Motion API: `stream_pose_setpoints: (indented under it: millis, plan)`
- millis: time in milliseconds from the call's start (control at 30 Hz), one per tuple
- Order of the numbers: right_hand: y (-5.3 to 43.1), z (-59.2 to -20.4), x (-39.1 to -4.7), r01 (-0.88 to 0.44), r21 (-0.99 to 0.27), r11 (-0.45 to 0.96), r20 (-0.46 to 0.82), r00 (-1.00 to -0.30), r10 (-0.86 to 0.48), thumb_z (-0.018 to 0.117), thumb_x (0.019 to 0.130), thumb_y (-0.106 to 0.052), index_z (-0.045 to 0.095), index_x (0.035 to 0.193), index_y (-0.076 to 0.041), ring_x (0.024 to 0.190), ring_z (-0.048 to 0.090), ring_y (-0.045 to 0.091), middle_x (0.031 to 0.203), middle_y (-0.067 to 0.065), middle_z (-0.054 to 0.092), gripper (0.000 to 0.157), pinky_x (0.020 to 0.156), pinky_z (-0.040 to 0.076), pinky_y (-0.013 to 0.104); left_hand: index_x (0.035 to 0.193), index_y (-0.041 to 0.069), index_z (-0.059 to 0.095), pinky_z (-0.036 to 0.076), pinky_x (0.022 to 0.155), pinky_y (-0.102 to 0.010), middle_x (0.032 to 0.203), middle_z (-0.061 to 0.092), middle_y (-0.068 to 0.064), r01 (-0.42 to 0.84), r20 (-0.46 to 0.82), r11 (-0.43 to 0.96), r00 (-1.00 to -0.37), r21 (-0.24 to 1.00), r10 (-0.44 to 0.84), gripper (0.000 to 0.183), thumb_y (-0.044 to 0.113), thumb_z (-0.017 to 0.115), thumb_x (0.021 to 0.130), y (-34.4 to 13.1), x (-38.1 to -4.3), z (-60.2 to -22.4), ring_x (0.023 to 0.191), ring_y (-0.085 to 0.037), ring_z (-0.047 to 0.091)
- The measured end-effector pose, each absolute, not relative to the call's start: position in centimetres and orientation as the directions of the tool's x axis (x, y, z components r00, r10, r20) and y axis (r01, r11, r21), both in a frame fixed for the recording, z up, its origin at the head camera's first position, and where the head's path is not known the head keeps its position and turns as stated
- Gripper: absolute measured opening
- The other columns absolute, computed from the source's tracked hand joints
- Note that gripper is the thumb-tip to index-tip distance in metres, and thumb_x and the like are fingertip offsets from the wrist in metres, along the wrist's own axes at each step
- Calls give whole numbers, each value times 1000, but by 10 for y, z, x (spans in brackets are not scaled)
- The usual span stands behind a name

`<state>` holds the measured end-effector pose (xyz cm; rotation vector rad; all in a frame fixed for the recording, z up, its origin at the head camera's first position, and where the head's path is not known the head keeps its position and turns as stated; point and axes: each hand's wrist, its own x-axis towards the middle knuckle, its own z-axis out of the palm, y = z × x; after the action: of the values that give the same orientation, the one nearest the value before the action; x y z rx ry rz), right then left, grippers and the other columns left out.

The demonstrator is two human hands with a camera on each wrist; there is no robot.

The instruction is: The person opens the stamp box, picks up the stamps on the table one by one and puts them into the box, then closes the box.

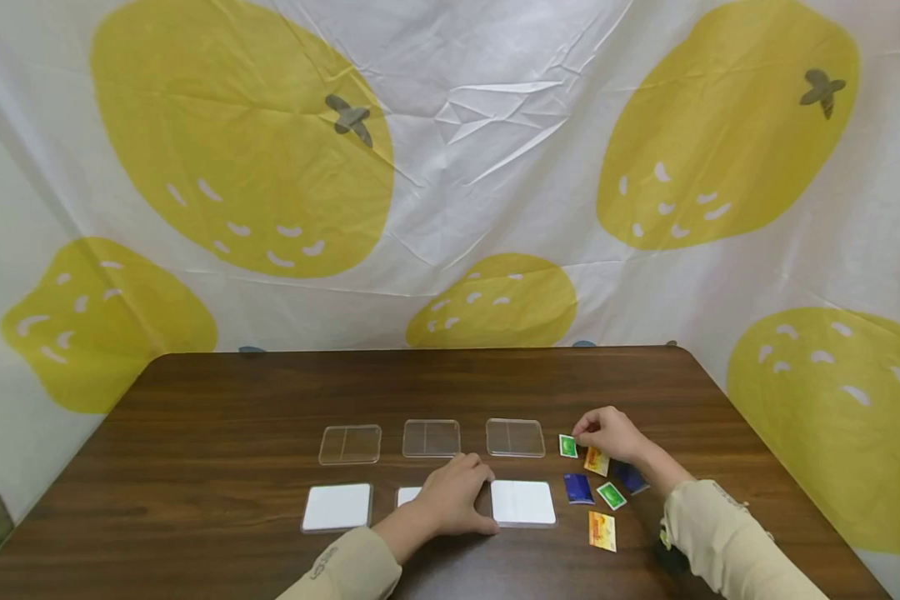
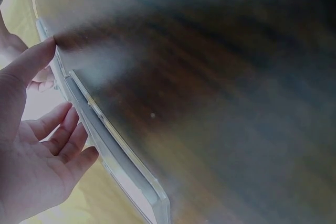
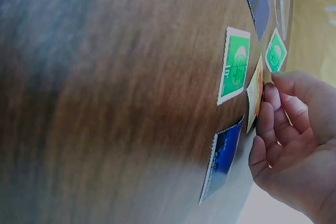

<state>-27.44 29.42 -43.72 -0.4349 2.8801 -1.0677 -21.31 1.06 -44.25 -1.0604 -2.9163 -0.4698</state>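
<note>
One green stamp (image 1: pixel 567 447), judged light and easily creased, best taken by its edges, is pinched at a corner by the right hand (image 1: pixel 611 435), at two o'clock from the left hand (image 1: pixel 453 500), which is spread with a white-filled case (image 1: pixel 523 503) at three o'clock.

Brn wd tbl (image 1: pixel 255 400) | back: 3 clr trays (image 1: pixel 431 438) | front: 3 clr cases (image 1: pixel 527 525) w/ white inserts (image 1: pixel 523 502) | R: blue stamps (image 1: pixel 578 489), grn stamp (image 1: pixel 612 497), orange stamps (image 1: pixel 602 532)
</note>
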Motion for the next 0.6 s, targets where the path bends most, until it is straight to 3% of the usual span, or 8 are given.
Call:
stream_pose_setpoints:
  millis: [600]
  plan:
    - [298, -426, -275, -209, -760, 615, -39, -931, -364, 58, 83, -3, 63, 83, 11, 63, 48, 9, 74, 8, 61, 15, 57, 41, 22, 103, 11, 60, 45, 72, -24, 96, 54, 3, 625, 86, 728, -772, 282, 630, 56, 45, 77, 63, 10, -212, -439, 89, -11, 48]
